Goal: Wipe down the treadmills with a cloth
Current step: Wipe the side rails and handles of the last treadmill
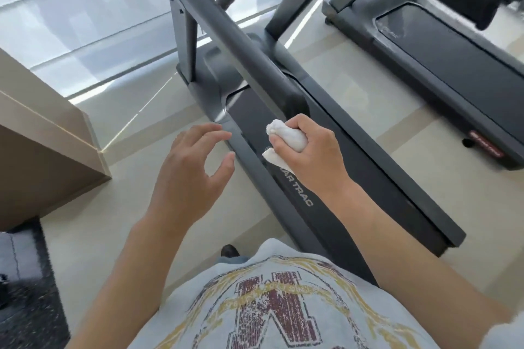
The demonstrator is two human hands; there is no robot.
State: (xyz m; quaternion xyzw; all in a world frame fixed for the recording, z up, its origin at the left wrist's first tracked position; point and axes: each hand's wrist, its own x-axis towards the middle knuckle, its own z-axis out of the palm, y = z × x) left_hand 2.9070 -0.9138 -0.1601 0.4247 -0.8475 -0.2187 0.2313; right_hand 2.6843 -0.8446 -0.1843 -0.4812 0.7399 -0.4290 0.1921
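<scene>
The right hand (309, 150) has its grip curled tight round a bunched white cloth (286, 137), held above the dark grey treadmill (368, 178) belt. Beside it, the left hand (192, 167) hangs loosely spread, holding nothing.

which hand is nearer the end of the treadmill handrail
Right. The right hand, gripping the white cloth, sits just below the handrail's end; the left hand hovers further off, over the floor beside the deck.

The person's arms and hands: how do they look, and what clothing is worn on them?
Both forearms are bare to the frame edge, with no sleeve visible. The left hand and the right hand wear no gloves, and no rings, watch or bracelet can be seen. The grey T-shirt on the torso has a worn maroon and yellow print.
</scene>
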